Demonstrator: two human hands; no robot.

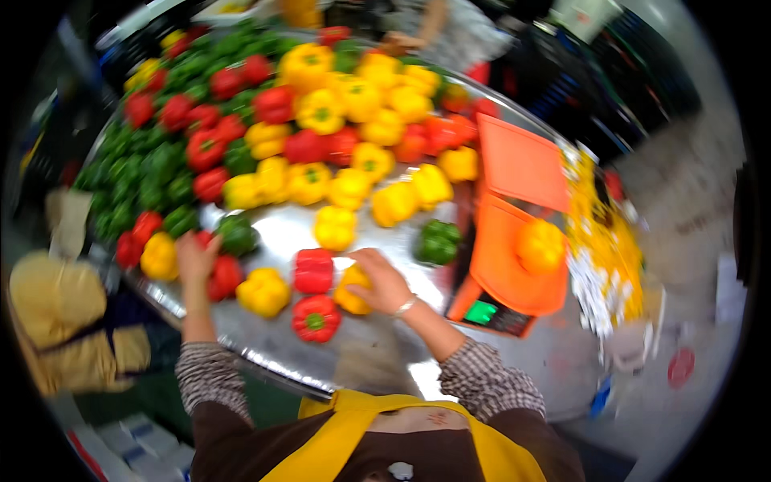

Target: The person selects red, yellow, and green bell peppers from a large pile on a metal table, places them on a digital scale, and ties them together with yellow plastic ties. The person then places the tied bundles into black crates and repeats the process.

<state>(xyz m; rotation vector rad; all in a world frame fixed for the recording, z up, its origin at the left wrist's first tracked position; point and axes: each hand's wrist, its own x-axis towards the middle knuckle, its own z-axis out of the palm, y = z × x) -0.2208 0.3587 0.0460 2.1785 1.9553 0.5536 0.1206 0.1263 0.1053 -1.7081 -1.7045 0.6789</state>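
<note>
On a metal table (373,337) lie many red, yellow and green bell peppers. My left hand (196,256) reaches among peppers at the left, its fingers over a red one, between a yellow pepper (160,257) and a green pepper (237,234); blur hides whether it grips. My right hand (382,280) is closed around a yellow pepper (353,289). Just left of it are two red peppers, one (313,271) above the other (316,318), with a yellow pepper (263,292) further left. A green pepper (438,242) lies apart, near the orange scale (503,265), which bears a yellow pepper (540,246).
The table's raised metal rim (271,364) runs along the near edge. Beyond the far edge, another person's arm (430,27) shows. Yellow and white netting or packaging (608,247) hangs right of the scale. Dark crates (578,78) stand at the upper right.
</note>
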